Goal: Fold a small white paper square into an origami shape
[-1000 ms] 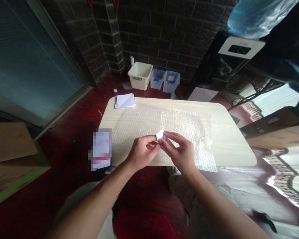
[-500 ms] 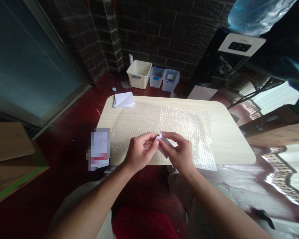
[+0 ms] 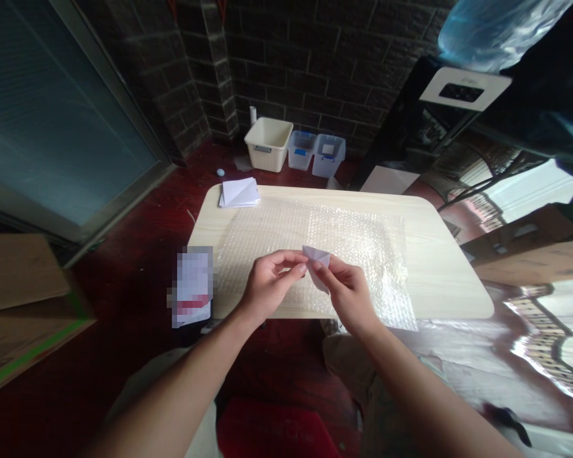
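A small folded piece of white paper (image 3: 317,257) is held up just above the near part of a light wooden table (image 3: 439,267). My left hand (image 3: 270,284) pinches its left corner with thumb and forefinger. My right hand (image 3: 346,292) grips its right side, fingers curled round it. Under both hands lies a sheet of clear bubble wrap (image 3: 358,238) spread over the tabletop.
A stack of white paper sheets (image 3: 239,192) lies at the table's far left corner. On the floor behind stand a cream basket (image 3: 268,144) and two clear plastic boxes (image 3: 316,154). A cardboard box (image 3: 23,299) is at left, dark furniture at right.
The paper has been turned and opened a little between my fingers, so a flat triangular face now points up. Both hands stay in nearly the same place.
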Action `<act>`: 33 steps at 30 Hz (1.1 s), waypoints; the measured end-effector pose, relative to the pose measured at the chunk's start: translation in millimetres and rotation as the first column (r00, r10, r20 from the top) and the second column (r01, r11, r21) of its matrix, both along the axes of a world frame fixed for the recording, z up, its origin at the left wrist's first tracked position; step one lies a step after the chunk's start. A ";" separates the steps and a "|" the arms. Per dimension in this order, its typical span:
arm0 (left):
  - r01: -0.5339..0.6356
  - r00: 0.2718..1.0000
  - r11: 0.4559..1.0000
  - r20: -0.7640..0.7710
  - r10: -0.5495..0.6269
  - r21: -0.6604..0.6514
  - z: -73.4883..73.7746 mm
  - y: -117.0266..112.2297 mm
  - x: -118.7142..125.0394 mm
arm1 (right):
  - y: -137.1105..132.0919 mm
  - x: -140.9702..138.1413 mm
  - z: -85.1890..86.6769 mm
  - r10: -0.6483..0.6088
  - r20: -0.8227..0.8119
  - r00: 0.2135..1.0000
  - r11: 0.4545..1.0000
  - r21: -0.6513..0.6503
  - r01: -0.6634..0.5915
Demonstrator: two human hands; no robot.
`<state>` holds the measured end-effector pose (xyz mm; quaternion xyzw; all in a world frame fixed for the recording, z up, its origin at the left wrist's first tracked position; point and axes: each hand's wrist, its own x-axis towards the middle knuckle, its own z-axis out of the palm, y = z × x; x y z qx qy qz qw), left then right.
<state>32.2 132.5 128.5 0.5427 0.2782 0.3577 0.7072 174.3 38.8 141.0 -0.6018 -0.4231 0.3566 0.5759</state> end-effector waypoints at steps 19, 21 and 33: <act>-0.029 1.000 1.000 0.010 0.029 0.000 -0.6 -4.1 6.1 | -3.9 -4.4 -3.8 -0.262 0.409 0.874 0.964 0.077 0.253; 0.009 1.000 1.000 0.028 -0.009 -0.020 1.2 -6.9 5.2 | -3.7 -5.5 -2.9 -0.273 0.428 0.861 0.961 0.093 0.259; 0.064 0.994 0.998 0.089 -0.064 -0.003 -3.6 -12.2 0.8 | -2.0 -6.9 -0.8 -0.303 0.397 0.866 0.953 0.113 0.282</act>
